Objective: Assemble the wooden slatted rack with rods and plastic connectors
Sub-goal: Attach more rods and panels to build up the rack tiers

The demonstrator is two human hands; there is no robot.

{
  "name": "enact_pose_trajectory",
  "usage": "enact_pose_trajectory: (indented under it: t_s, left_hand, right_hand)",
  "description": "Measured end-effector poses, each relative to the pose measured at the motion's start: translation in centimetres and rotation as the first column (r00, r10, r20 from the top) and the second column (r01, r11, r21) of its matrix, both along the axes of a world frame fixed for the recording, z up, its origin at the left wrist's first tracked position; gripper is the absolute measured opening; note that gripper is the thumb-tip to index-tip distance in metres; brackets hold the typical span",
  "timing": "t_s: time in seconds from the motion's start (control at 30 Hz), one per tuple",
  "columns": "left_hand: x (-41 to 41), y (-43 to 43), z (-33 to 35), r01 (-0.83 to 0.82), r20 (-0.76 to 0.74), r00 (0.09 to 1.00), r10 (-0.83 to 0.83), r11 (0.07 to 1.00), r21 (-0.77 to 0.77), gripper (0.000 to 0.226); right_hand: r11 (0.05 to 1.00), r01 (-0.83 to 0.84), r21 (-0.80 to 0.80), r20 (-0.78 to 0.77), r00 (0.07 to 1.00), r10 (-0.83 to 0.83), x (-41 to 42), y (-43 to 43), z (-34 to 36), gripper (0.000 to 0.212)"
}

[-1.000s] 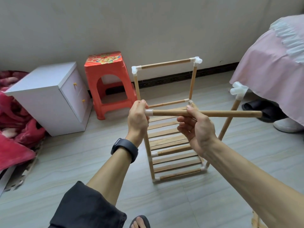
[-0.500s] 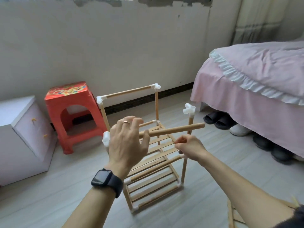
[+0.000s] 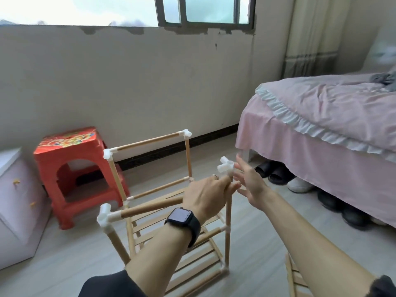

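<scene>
Top rail step: my left hand [image 3: 205, 196] grips rod [image 3: 150, 207], right hand [image 3: 250, 185] spread open beside corner connector [image 3: 225, 167]. Next, reckon: steady connector, push rod end in.

The light brown wooden rack [image 3: 227, 245] in the middle has smooth, matt slats. The round light brown wooden rod [image 3: 150, 207] across its near side looks smooth and bare. The white plastic corner connectors [image 3: 225, 167] are a little shiny. The red plastic stool [image 3: 70, 153] at the far left is smooth, with a glossy picture top. The pink cloth bed cover [image 3: 321, 116] on the right is soft and wrinkled. The grey wall [image 3: 128, 82] is matt, rough and chipped along its top. The pale floor [image 3: 267, 232] is smooth.
</scene>
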State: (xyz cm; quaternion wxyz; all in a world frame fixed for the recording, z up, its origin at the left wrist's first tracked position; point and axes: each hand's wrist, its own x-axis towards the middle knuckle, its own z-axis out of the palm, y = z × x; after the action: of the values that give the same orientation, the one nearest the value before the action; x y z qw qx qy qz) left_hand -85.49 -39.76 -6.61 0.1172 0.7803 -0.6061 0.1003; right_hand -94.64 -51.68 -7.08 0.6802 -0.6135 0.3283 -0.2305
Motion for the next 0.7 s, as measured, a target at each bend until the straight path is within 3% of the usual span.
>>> enact_pose_trajectory:
  t_s: [0.13,0.3,0.47,0.7]
  left_hand:
    - [2.3,2.6,0.0,-0.019,0.082,0.996,0.022,0.999,-0.036,0.057]
    - [3.7,7.1,-0.3,0.027,0.206,0.978,-0.008,0.995,-0.091,0.045]
    - [3.9,8.8,-0.5,0.066,0.250,0.968,-0.009,0.974,-0.219,0.040]
    - [3.8,9.9,-2.6,0.102,0.307,0.952,0.009,0.934,-0.344,0.042]
  right_hand:
    - [0.983,-0.119,-0.138,-0.137,0.985,0.100,0.0,1.4,0.0,0.071]
    - [0.932,-0.100,-0.348,-0.194,0.981,0.032,0.2,5.1,-0.5,0.053]
    - [0.942,-0.002,-0.335,-0.134,0.990,-0.045,-0.6,7.5,-1.2,0.052]
    - [0.956,-0.045,-0.289,-0.102,0.995,0.016,-1.3,9.1,-1.9,0.045]
